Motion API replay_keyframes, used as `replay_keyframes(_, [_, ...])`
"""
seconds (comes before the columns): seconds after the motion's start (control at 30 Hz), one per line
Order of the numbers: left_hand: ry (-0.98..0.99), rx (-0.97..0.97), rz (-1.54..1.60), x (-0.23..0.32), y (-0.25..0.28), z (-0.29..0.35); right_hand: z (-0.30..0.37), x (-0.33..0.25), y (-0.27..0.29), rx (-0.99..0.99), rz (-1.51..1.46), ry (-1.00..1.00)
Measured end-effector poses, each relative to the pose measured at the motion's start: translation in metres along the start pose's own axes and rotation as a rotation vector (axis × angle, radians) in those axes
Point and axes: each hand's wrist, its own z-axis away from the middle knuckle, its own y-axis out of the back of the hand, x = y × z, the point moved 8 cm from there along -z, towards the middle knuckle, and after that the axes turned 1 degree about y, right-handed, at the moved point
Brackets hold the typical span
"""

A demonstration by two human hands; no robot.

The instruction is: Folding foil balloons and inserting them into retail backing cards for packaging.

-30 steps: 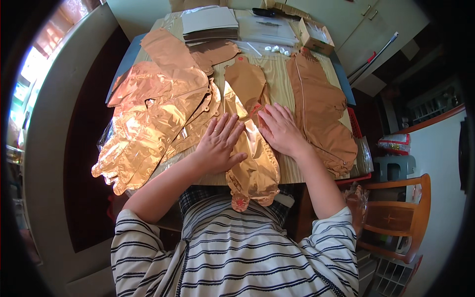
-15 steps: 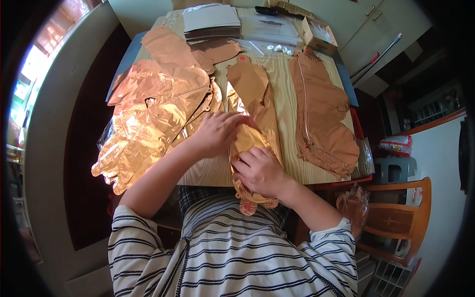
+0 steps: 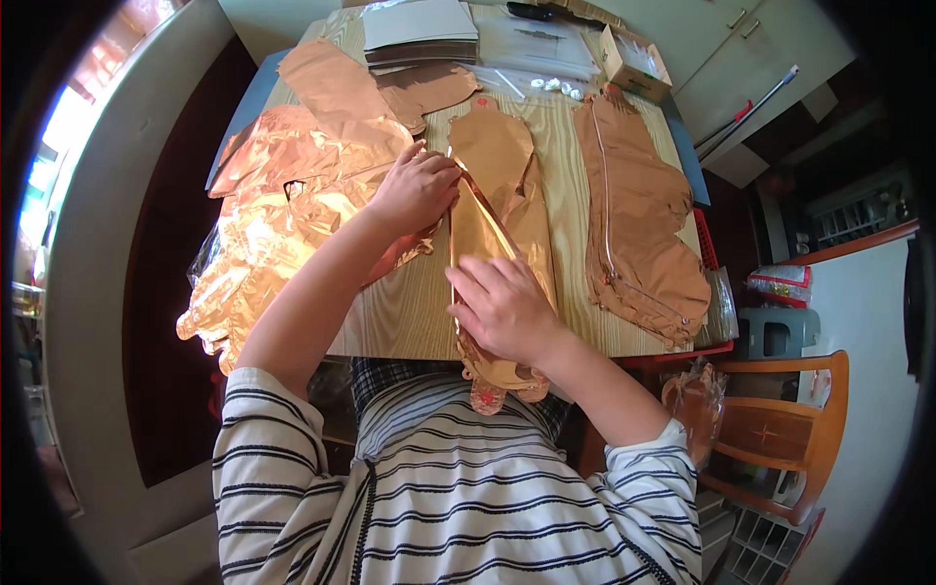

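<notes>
Coppery foil (image 3: 490, 136) lies on the bench (image 3: 569, 283), near end overhanging. The left hand (image 3: 419, 185) has its grip pinched on a folded edge; the right hand (image 3: 505, 307) spreads open over it. Uneven pulling could crease it.

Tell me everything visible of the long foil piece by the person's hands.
The foil piece is long and copper-coloured, dull at the far end, shiny nearer. It lies folded on the table, its near end overhanging the edge. Each end has a rounded tab with a red mark. The left hand is at its left edge, grip unclear; the right hand lies over its nearer half.
</notes>
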Motion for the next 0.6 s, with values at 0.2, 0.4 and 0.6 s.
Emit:
replay_keyframes(0.2, [-0.015, -0.003, 0.006, 0.0, 0.001, 0.002, -0.007, 0.009, -0.03, -0.164, 0.144, -0.02])
replay_keyframes(0.4, [-0.046, 0.019, 0.027, -0.004, 0.0, 0.003, 0.028, -0.028, -0.013, -0.268, 0.069, 0.003])
replay_keyframes(0.6, [0.015, 0.009, -0.007, 0.0, 0.006, -0.002, 0.052, -0.043, -0.006, -0.271, 0.017, -0.053])
